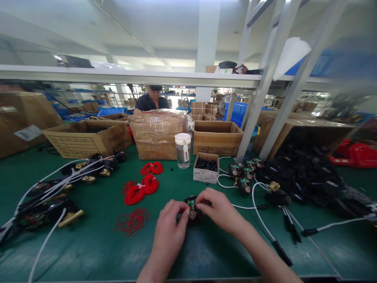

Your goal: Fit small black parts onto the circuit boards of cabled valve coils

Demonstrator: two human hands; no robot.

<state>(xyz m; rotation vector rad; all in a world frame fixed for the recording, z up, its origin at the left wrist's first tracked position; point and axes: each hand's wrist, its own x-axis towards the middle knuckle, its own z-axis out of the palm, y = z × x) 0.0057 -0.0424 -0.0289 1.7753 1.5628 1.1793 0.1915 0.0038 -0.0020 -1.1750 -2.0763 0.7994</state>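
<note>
A small black unit with an exposed green circuit board sits on the green tabletop, between my two hands. My left hand grips its left side, thumb and fingers pressed at the edge near a round metallic part. From the right, my right hand pinches at the board's upper right edge; the fingers hide what exactly they hold there. Beyond the unit stands a small carton of black parts. Coiled red wire bundles and a loose tangle of thin red wire lie to the left.
Similar circuit board units with white cables lie at right, beside a heap of black housings. Brass-fitted assemblies crowd the left. A lidded water bottle, cardboard boxes and a slanted metal post stand behind. Another person sits opposite.
</note>
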